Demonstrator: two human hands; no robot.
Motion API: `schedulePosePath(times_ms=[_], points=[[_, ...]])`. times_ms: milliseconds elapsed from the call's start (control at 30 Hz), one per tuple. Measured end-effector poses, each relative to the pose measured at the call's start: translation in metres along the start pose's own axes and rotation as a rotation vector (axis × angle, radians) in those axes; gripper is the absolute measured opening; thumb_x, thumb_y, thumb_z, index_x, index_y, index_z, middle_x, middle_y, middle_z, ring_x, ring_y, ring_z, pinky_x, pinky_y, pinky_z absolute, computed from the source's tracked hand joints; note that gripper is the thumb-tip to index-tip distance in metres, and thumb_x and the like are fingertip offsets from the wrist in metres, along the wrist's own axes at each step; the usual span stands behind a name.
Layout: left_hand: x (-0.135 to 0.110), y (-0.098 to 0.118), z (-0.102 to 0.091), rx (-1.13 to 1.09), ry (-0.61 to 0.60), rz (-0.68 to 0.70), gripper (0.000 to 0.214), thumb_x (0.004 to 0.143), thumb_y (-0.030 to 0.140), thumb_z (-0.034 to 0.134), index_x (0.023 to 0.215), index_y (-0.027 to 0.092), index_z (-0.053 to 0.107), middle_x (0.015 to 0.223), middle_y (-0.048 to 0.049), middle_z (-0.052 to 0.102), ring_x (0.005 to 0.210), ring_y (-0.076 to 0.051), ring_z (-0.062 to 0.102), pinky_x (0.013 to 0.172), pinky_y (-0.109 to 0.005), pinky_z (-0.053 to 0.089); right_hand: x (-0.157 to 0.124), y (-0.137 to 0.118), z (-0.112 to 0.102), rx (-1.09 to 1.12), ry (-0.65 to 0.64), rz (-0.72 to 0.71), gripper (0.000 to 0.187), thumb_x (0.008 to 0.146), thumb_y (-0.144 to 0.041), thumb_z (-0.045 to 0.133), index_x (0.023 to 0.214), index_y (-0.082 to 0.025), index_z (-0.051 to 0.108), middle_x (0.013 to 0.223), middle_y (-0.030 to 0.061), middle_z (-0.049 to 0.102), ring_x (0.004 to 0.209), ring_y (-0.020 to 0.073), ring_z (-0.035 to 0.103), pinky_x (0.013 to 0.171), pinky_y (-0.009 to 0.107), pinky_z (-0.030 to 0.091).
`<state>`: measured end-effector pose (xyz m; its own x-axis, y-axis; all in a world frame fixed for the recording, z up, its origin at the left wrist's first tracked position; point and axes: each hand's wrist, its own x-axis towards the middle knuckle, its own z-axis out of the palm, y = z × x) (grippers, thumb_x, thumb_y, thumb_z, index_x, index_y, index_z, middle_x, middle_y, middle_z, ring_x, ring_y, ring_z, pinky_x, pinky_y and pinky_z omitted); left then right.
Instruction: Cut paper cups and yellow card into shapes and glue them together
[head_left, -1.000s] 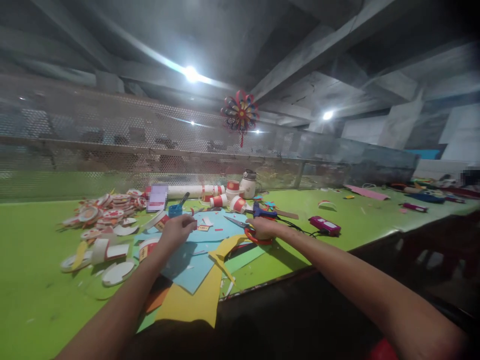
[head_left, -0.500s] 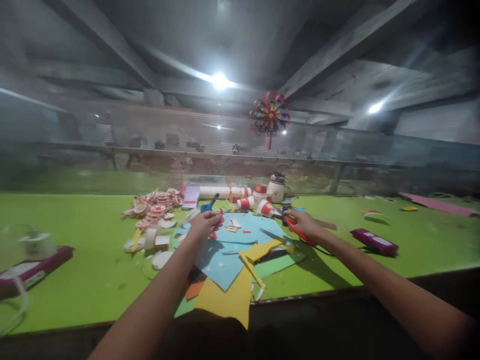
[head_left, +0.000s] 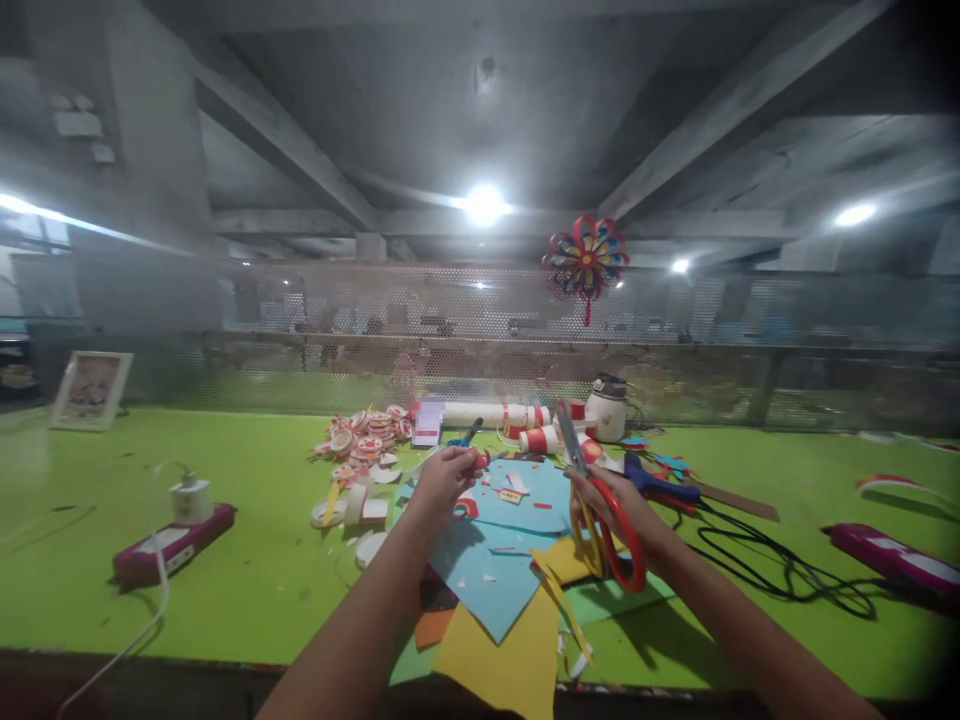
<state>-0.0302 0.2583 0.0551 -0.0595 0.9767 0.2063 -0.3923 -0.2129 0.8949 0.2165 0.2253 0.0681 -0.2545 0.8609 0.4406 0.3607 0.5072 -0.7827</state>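
Observation:
My left hand (head_left: 444, 482), fingers pinched, holds a small red paper piece (head_left: 481, 460) above the stacked light-blue paper sheets (head_left: 480, 570). My right hand (head_left: 619, 500) grips scissors (head_left: 616, 535) with red and yellow handles, their metal blades pointing up and away from me. Whether the blades are parted is hard to see. Scraps of white and red paper lie on the blue sheets. Yellow paper (head_left: 499, 650) sticks out beneath them at the near edge. A blue glue gun (head_left: 660, 485) with a black cord lies just right of my right hand.
A pile of red-and-white paper discs (head_left: 367, 440) stands left of the sheets, with cut paper cups (head_left: 540, 440) behind. Purple power strips (head_left: 176, 545) lie on both sides. A white flask (head_left: 606, 410) stands before the mesh screen (head_left: 480, 370). A paper flower (head_left: 587, 258) hangs above.
The view has swung left and upward. My right hand has come inward over the papers, and the scissors now point upward. My left hand still pinches the red piece.

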Motion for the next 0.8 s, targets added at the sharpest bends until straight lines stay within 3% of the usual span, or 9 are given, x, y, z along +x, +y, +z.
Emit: schedulePosePath(times_ms=[100,233,467,633,800], points=[[-0.002,0.007,0.000,-0.066,0.027,0.040,0.021,0.062,0.023,0.076,0.070,0.012,0.061,0.061,-0.0008,0.061,0.054,-0.008,0.057,0.051,-0.018,0.041,0.004,0.000,0.005,-0.001,-0.064,-0.023,0.038,0.083,-0.057,0.050,0.074,-0.020,0.053,0.063,0.0002,0.055,0.058,0.0163,0.055,0.054,0.027,0.046],[-0.005,0.019,-0.001,-0.120,0.081,0.079,0.023,0.056,0.023,0.079,0.070,0.012,0.063,0.060,-0.0003,0.063,0.053,-0.008,0.057,0.049,-0.017,0.040,0.009,-0.009,0.010,0.006,-0.148,-0.070,0.039,0.082,-0.056,0.052,0.090,-0.019,0.055,0.079,0.0026,0.058,0.073,0.0183,0.057,0.065,0.029,0.047],[-0.007,0.026,-0.001,-0.147,0.128,0.088,0.021,0.056,0.020,0.077,0.070,0.012,0.063,0.059,0.0004,0.063,0.051,-0.007,0.055,0.049,-0.017,0.041,0.002,-0.022,0.018,0.034,-0.303,-0.146,0.048,0.091,-0.058,0.032,0.072,-0.019,0.051,0.066,0.0005,0.054,0.060,0.0145,0.052,0.062,0.029,0.043],[-0.009,0.020,0.003,-0.122,0.088,0.058,0.022,0.053,0.019,0.078,0.068,0.011,0.063,0.060,-0.0009,0.063,0.053,-0.008,0.056,0.051,-0.018,0.042,-0.009,-0.022,0.019,0.092,-0.305,-0.138,0.050,0.094,-0.054,0.029,0.068,-0.018,0.051,0.062,-0.0006,0.053,0.060,0.0136,0.051,0.068,0.029,0.042],[-0.009,0.017,0.001,-0.108,0.064,0.053,0.021,0.053,0.021,0.078,0.066,0.013,0.063,0.059,0.0001,0.062,0.054,-0.008,0.055,0.051,-0.017,0.041,-0.021,-0.034,0.017,0.200,-0.271,-0.064,0.048,0.095,-0.055,0.024,0.075,-0.019,0.049,0.064,-0.0020,0.051,0.055,0.0115,0.050,0.058,0.026,0.043]])
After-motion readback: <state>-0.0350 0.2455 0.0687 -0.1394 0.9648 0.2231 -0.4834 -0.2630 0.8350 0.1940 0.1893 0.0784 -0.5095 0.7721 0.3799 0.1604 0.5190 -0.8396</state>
